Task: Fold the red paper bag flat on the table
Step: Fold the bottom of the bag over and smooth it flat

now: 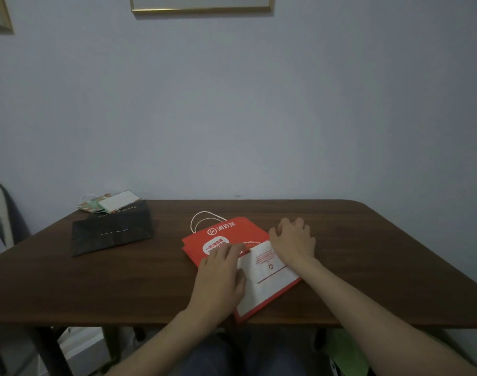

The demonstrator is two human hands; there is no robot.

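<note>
- Bags lie far left on the counter: a black bag with a pale one behind it, both well apart from the work.
- Left hand presses flat, fingers spread, on the red bag near the counter's middle.
- Bag looks light, creasable paper; its white base flap is folded up.
- Right hand rests open on the flap's far corner, gripping nothing; best pressed along creases.

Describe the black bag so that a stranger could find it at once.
On the brown table, look at the far left part. The black bag lies flat there, dark and plain, in front of a small green patterned bag; the red bag lies under both hands.
</note>
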